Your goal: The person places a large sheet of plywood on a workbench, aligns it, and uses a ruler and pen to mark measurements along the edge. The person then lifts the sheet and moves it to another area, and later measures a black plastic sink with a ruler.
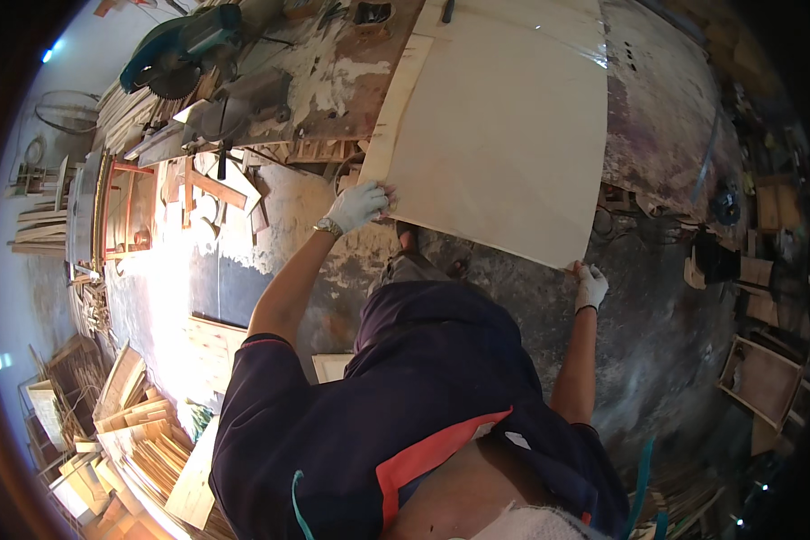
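Observation:
A large, thin, pale sheet [504, 117] that looks like plywood lies over the worktable, its near edge jutting past the table toward me. My left hand [358, 207], in a white glove with fingertips showing, is closed on the sheet's near left corner. At the near right corner, my right hand [591, 286], gloved too, pinches the edge between thumb and fingers. Along the sheet's left side shows a narrower pale strip [403, 99]; whether it is a second sheet underneath, I cannot tell. A small dark tool [447, 11] rests near the far left end.
The worn worktable [661, 117] extends on both sides of the sheet. A green circular-blade saw [175, 54] stands at the far left. Wood offcuts [144, 441] are heaped at lower left. A shallow wooden tray or frame [760, 380] sits at right, above the dark floor [666, 342].

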`<state>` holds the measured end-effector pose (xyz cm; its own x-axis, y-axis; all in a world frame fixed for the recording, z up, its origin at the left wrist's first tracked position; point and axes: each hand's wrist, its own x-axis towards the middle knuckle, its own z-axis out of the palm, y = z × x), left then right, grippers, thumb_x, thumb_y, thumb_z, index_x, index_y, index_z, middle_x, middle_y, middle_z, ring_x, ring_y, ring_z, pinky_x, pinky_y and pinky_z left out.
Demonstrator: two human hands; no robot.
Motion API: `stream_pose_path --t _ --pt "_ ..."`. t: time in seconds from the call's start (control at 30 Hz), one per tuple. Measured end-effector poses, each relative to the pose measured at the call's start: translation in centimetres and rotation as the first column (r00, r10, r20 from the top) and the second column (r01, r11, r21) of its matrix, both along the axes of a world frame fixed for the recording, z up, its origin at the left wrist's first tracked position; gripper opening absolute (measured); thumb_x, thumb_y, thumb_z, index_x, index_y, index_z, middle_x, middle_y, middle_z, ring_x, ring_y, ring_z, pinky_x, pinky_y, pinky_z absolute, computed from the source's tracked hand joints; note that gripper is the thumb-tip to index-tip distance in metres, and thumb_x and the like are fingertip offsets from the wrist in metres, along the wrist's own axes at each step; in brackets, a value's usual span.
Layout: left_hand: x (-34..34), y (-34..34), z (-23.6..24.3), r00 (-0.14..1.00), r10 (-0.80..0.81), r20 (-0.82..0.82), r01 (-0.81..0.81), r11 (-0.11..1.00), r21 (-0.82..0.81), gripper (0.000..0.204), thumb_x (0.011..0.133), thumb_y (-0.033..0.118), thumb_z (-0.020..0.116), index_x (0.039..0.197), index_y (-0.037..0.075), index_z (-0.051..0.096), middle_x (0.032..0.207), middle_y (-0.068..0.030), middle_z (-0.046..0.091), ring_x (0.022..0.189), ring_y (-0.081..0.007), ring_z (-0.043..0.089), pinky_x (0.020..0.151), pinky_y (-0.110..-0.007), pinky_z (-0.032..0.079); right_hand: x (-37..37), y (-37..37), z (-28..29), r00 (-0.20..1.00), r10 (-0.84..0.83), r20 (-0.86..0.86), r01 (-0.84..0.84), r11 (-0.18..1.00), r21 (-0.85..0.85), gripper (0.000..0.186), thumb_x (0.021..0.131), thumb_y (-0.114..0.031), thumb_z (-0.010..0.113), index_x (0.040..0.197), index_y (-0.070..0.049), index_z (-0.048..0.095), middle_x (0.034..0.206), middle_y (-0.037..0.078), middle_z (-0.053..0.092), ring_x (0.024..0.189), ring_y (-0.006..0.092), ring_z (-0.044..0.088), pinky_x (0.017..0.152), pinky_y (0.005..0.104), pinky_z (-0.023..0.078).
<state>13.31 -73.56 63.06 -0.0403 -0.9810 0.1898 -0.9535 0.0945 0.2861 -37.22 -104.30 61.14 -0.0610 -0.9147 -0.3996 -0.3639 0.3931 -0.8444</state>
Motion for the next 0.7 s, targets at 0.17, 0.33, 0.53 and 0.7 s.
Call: stream_pose_path --t 0.17,0.33,0.53,0.7 --pt "-0.1 -1.0 1.0 0.998 0.020 -0.051 -0.017 0.998 0.061 0.021 0.077 0.020 0.075 0.093 0.011 0.065 0.119 -0.0005 0.069 0.111 -0.0237 0.062 0.093 -0.039 0.055 -2.3 -0.7 -2.7 1.000 -0.006 -0.015 0.005 0.997 -0.073 0.029 0.084 -0.014 0.082 0.104 0.006 0.074 0.088 0.005 0.071 0.069 0.0097 0.060 0.065 0.0252 0.046" --pt "0.1 0.1 0.4 0.993 0.099 -0.066 -0.085 0.980 0.183 0.032 0.078 0.021 0.075 0.107 0.010 0.068 0.135 -0.0023 0.064 0.120 -0.0217 0.059 0.098 -0.036 0.054 -1.1 -0.3 -1.3 0.997 0.055 -0.046 -0.056 0.998 -0.003 0.030 0.086 -0.013 0.080 0.105 0.009 0.073 0.096 0.008 0.072 0.087 0.0161 0.065 0.084 0.0286 0.050" --pt "-0.3 -0.3 0.5 0.974 0.161 -0.162 -0.145 0.983 0.110 0.030 0.077 0.017 0.074 0.105 0.008 0.068 0.127 -0.0032 0.066 0.121 -0.0223 0.059 0.098 -0.037 0.054 -1.4 -1.0 -1.1 0.997 0.071 -0.023 -0.070 0.996 0.051 0.032 0.087 -0.012 0.078 0.109 0.010 0.073 0.115 0.016 0.071 0.103 0.0224 0.066 0.094 0.0314 0.048" --pt "0.1 -0.2 -0.2 0.992 0.113 -0.065 -0.099 0.979 0.180 0.019 0.082 0.022 0.074 0.099 0.015 0.069 0.108 0.0012 0.065 0.114 -0.0197 0.059 0.092 -0.036 0.056 1.9 -0.1 1.0 0.781 0.059 -0.622 -0.291 0.915 -0.279 0.036 0.086 -0.019 0.077 0.113 0.005 0.073 0.126 0.020 0.068 0.113 0.0343 0.064 0.102 0.0423 0.049"
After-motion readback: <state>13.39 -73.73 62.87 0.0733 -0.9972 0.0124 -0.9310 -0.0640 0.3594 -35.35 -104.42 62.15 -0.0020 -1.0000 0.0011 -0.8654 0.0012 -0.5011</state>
